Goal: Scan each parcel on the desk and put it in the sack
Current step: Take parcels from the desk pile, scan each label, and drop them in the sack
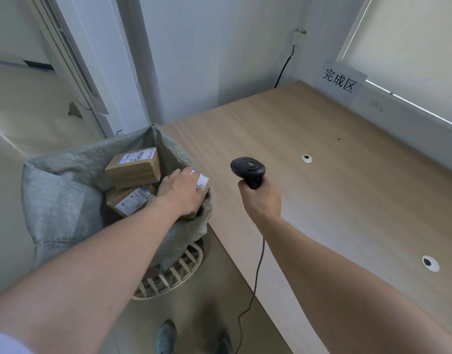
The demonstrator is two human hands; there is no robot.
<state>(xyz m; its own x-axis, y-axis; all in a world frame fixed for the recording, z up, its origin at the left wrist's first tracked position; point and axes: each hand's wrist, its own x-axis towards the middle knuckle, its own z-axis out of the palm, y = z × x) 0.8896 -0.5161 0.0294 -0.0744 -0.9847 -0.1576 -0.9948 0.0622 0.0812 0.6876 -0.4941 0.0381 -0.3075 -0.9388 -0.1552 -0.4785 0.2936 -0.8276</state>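
Pale wooden desk fills the right of the frame; left of it stands a grey woven sack holding brown cardboard parcels; the left hand grasps a labelled cardboard parcel at the sack's mouth; the right hand clenches a black corded barcode scanner at centre frame.

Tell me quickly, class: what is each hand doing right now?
Left hand: fingers curled over a parcel at the sack mouth, holding it.
Right hand: fingers wrapped round the scanner handle.
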